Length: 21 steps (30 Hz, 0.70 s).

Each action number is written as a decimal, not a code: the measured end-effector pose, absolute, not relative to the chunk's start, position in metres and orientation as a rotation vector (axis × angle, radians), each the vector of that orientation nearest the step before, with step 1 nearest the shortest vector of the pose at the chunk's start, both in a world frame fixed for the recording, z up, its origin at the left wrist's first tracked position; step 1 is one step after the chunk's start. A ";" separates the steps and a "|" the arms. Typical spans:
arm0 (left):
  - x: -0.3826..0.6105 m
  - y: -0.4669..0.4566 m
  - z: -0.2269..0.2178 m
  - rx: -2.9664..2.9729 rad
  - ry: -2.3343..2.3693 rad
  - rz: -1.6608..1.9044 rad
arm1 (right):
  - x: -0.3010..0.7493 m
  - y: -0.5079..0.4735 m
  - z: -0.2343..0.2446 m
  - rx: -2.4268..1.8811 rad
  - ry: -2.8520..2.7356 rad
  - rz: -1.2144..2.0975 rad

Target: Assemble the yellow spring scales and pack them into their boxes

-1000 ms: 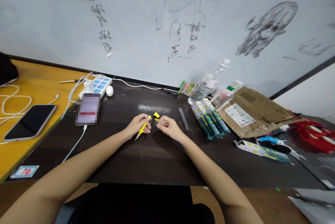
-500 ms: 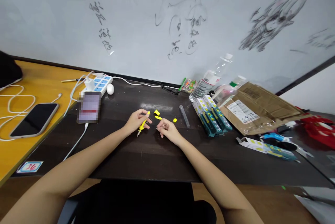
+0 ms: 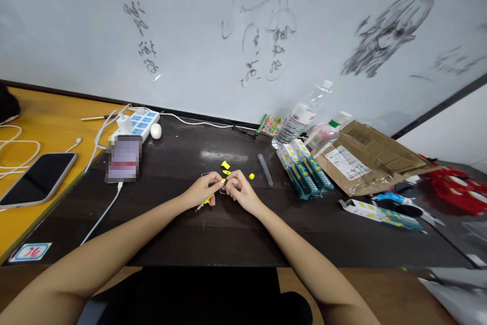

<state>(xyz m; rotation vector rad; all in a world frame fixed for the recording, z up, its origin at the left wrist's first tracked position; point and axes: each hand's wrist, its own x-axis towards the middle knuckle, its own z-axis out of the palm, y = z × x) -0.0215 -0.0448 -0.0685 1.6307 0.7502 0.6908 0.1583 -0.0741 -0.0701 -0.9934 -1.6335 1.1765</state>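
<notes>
My left hand [image 3: 201,192] is closed around a slim yellow pen-like tool [image 3: 205,203], whose pointed metal tip slants down to the left. The tool's upper yellow end shows between thumb and forefinger. Right against it, the fingertips of my right hand [image 3: 242,192] are pinched together on something too small to make out. A thin wire-like line curves by the left fingers. Just beyond the hands lie a yellow end piece [image 3: 225,165] and a smaller yellow part [image 3: 226,172], partly covered by fingers. A round yellow cap [image 3: 251,176] rests to the right.
A clear tube [image 3: 265,170] lies right of the cap, then green-and-white boxes [image 3: 304,169], a water bottle [image 3: 297,119], a cardboard parcel [image 3: 375,147], an opened box [image 3: 382,215] and scissors [image 3: 429,217]. On the left are a charging phone [image 3: 124,158] and a power strip [image 3: 143,123].
My right hand has come up to the left hand, and the fingertips now meet at the tool's upper end. The view has shifted slightly.
</notes>
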 end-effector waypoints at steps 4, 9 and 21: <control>-0.020 -0.043 -0.072 1.621 0.714 0.684 | 0.161 -0.075 -0.070 -1.017 -1.740 1.071; -0.021 -0.041 -0.067 1.668 0.745 0.737 | 0.167 -0.072 -0.070 -1.101 -1.873 0.952; -0.021 -0.048 -0.060 1.702 0.854 0.666 | 0.163 -0.080 -0.058 -1.217 -2.067 0.471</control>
